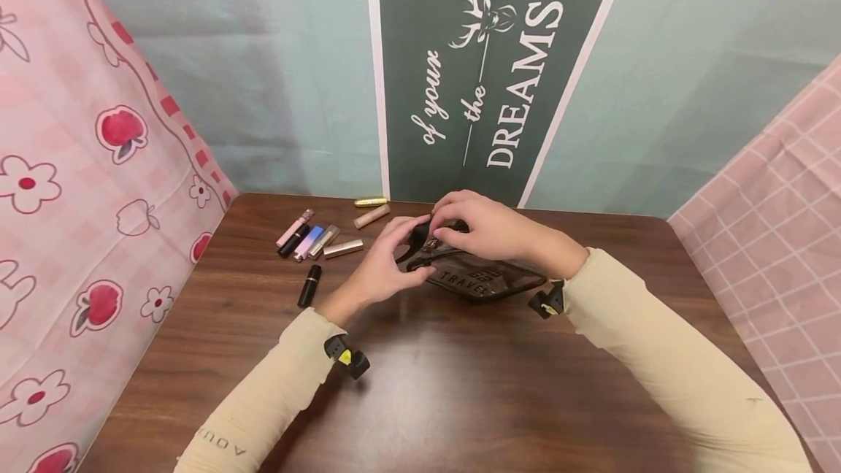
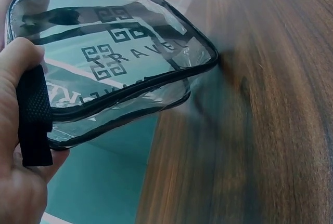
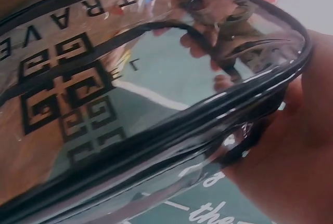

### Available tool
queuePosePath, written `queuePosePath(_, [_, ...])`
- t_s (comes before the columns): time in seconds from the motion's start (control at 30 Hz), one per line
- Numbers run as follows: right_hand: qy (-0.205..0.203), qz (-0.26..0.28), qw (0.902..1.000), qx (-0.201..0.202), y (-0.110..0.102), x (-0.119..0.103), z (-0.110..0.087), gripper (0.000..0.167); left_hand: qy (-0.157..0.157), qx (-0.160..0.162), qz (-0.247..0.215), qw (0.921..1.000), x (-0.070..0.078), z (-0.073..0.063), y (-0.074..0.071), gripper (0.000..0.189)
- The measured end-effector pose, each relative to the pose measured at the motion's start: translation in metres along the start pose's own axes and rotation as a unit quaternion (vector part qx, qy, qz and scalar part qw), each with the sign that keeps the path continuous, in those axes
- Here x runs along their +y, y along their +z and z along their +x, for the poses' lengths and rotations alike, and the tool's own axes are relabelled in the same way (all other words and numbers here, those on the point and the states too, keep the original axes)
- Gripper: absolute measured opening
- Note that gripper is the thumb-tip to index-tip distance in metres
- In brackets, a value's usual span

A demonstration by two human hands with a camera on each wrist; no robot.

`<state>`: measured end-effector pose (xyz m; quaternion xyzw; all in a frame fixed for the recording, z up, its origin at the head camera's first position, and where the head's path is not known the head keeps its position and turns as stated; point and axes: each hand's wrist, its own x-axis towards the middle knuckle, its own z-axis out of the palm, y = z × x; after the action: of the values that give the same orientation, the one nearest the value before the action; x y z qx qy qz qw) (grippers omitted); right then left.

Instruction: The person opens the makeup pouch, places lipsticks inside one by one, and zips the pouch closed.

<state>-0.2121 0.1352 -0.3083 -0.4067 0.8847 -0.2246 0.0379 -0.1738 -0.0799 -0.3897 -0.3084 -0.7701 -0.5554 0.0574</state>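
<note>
A clear travel pouch with black piping and printed lettering hangs tilted between both hands above the table. My left hand grips its left end, thumb in front beside the black strap. At the top edge near that same end, my right hand bends over the pouch, with thumb and fingertips pinching close to the zipper. What exactly the right fingertips pinch I cannot tell. Through the transparent wall of the pouch in the right wrist view, fingers show behind it. No cosmetics show inside the pouch.
Left of the hands, several lipstick tubes lie in a group, among them a blue-and-pink tube and a gold tube. A black tube lies nearer. Behind are a beige tube and a shiny gold tube. Curtains surround the wooden table.
</note>
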Motion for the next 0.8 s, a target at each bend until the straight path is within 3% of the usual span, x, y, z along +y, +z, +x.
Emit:
queuePosePath(0.3, [0.029, -0.073, 0.9934, -0.083, -0.01, -0.015, 0.014, 0.026, -0.004, 0.007, -0.002, 1.0, 0.001, 0.002, 0.001, 0.066])
queuePosePath(0.47, [0.035, -0.077, 0.9909, -0.105, -0.014, -0.017, 0.018, 0.024, -0.008, 0.009, 0.002, 0.9999, 0.001, 0.004, 0.0, 0.065])
queuePosePath(0.7, [0.022, -0.086, 0.9925, -0.085, -0.012, -0.012, 0.019, 0.01, -0.013, 0.018, 0.014, 0.9997, -0.032, 0.007, 0.007, 0.073])
queuePosePath(0.8, [0.026, -0.085, 0.9927, -0.081, -0.014, -0.012, 0.021, 0.008, -0.005, 0.022, 0.011, 0.9997, -0.037, 0.008, 0.006, 0.073])
